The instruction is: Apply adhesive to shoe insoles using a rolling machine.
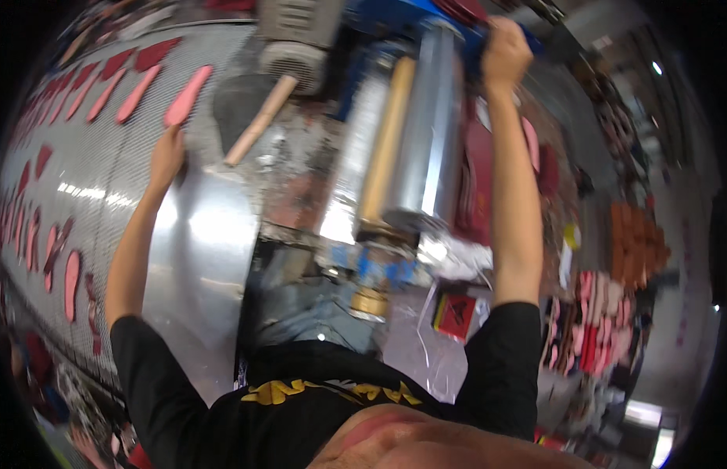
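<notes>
1. The left hand (168, 156) meets the near end of a pink insole (185, 100) on the mesh belt (137, 176); whether its grip pinches, I cannot tell.
2. The right hand (506, 61) curls at the blue housing (379, 14); its grip is unclear.
3. Best handle the insole edgewise, keeping it flat.
4. The smooth metal plate (203, 293) offers withdrawal room; the wooden stick (262, 121) limits rightward sweeps.

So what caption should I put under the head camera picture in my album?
Left hand at a pink insole on a metal mesh surface, right hand near a shiny silver roller.
</notes>
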Demonstrator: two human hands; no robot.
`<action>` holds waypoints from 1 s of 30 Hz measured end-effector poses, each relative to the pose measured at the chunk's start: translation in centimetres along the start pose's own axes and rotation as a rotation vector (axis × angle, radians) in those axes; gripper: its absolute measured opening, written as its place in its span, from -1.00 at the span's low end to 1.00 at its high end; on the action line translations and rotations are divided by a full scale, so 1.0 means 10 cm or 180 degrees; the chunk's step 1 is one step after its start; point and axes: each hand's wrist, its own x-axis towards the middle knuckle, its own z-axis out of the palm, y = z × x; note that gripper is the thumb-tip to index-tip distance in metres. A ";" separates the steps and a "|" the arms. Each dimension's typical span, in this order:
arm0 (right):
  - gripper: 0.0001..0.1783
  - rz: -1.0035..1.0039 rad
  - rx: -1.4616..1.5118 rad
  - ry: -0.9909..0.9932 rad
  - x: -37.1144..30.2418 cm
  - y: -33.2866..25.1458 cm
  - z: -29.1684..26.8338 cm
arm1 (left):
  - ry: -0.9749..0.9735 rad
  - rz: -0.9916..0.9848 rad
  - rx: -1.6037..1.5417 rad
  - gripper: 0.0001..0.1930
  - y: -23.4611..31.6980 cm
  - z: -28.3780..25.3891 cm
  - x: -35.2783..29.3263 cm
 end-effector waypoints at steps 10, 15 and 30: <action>-0.30 0.1254 -0.1600 -0.2613 -0.91 -0.70 -1.45 | -0.0631 0.0237 0.0853 -0.74 0.60 -0.18 -0.62; -0.22 0.1968 -0.2080 -0.3540 -1.65 -0.64 -1.85 | -0.0747 0.0232 0.0832 -0.76 0.64 -0.12 -0.65; -0.40 0.2209 0.0655 -0.1610 -1.46 -0.53 -2.82 | -0.0768 -0.0312 -0.1389 -0.80 0.63 -0.26 -0.17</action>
